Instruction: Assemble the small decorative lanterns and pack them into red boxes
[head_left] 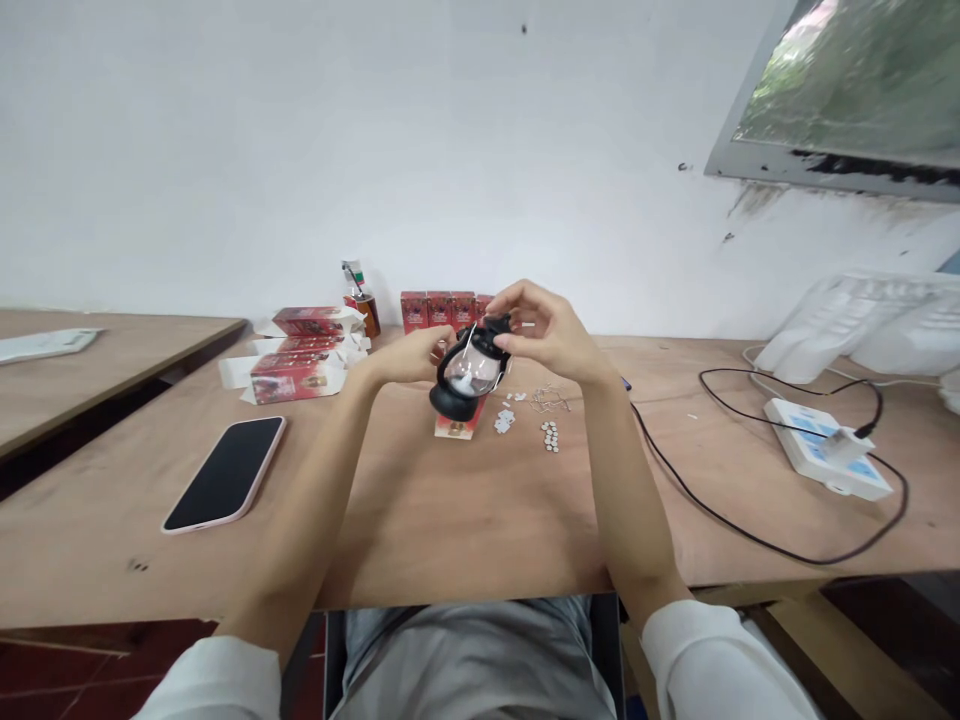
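Above the brown wooden table (465, 520), both bare hands up on one small black lantern with a clear, bulging body (484, 368). Lantern is tilted: black cap (491, 328) to the upper right, round black base (451, 402) to the lower left, something white inside (too small to make out).

Forearms come in from the near edge, wide at the elbows, converging on the lantern; white sleeves (705, 640) end near the elbows. Left hand (420, 355) reaches across to the right, fingers curled in at the lantern's upper left side, gripping it; exact contact partly hidden. Right hand (541, 325) sits a bit higher, wrist bent inward, thumb and fingers pinching around the cap.

Under the lantern, partly covered in this view: red and cream printed carton (454, 430). Just right of that, on the tabletop: small flat white pieces (504, 420), a tangle of thin silvery bits (551, 400), a cluster of small round whitish pieces (550, 436). Row of upright red printed boxes (439, 311) behind the hands, by the wall. Left of the left forearm: open-flapped red cartons (296, 378), and nearer, a dark-screened phone in a pink case (225, 475).
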